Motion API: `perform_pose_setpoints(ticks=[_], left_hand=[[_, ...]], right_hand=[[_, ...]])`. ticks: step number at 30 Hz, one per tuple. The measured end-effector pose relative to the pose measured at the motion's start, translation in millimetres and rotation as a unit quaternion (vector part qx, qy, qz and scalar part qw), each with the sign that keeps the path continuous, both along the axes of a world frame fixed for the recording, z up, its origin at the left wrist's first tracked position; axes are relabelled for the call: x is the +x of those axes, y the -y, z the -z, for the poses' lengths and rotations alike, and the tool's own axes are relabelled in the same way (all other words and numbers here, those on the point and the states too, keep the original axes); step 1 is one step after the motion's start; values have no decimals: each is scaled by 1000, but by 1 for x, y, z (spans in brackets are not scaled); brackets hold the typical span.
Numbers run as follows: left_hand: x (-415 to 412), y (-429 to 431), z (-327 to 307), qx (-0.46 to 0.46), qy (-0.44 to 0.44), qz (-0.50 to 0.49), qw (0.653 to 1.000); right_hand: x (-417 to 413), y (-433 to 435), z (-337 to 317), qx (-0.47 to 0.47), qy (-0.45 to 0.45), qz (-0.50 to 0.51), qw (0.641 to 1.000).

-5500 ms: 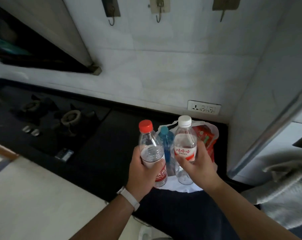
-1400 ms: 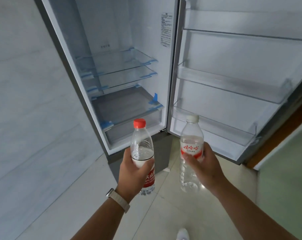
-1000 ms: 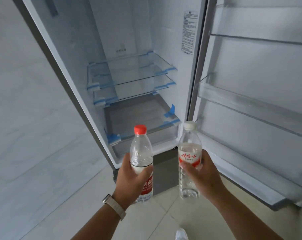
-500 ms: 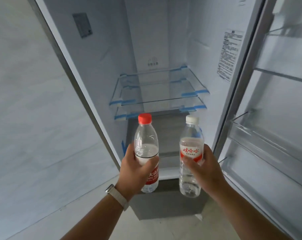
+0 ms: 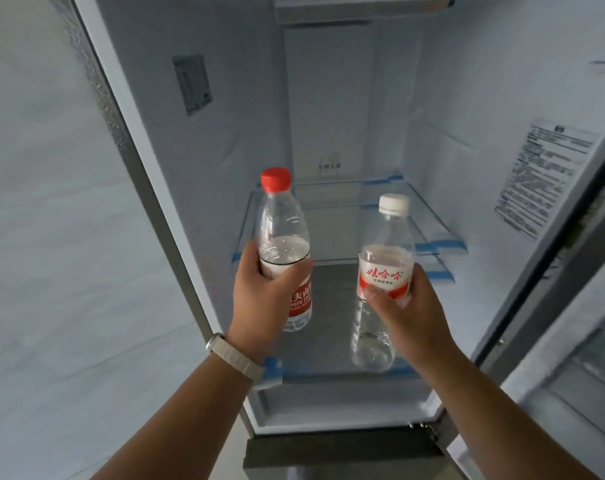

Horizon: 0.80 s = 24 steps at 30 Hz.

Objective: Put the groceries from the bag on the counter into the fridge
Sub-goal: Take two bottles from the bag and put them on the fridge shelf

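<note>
Placement approach: loads held upright, target straight ahead.
Left hand [image 5: 263,299] grips a red-capped clear plastic bottle [image 5: 282,223]; right hand [image 5: 408,317] grips a white-capped clear plastic bottle [image 5: 387,244]. The glass shelf [image 5: 342,233] of the open white fridge [image 5: 329,98] lies beyond both; the left bottle appears nearer.

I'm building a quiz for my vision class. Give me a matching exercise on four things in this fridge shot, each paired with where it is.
Things:
1. red-capped bottle
2. white-capped bottle
3. printed sticker
4. watch band

Places:
a. on the fridge's right inner wall
b. held in the right hand
c. round a wrist
d. held in the left hand

Pairs: 1-d, 2-b, 3-a, 4-c
</note>
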<state>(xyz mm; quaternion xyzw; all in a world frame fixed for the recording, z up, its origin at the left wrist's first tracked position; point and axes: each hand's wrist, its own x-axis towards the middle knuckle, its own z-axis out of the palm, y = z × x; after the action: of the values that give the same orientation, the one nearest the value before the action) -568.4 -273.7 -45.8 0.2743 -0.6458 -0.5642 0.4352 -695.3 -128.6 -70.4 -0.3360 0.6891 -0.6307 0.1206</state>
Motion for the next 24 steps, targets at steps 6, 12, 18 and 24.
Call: perform_pose_setpoints(ticks=[6,12,18,24], left_hand=[[-43,45,-25,3,-55,5,998],[-77,78,-40,10,-87,1,996],[-109,100,-45,35,-63,-18,997],[-142,123,-50,77,-71,-51,993]], right_hand=[[-25,54,-28,-39,-34,41,998],[-53,101,-53,-41,-59,53,996],[-89,138,-65,-50,-58,60,995],[-127,176,-68,-48,-34,48,997]])
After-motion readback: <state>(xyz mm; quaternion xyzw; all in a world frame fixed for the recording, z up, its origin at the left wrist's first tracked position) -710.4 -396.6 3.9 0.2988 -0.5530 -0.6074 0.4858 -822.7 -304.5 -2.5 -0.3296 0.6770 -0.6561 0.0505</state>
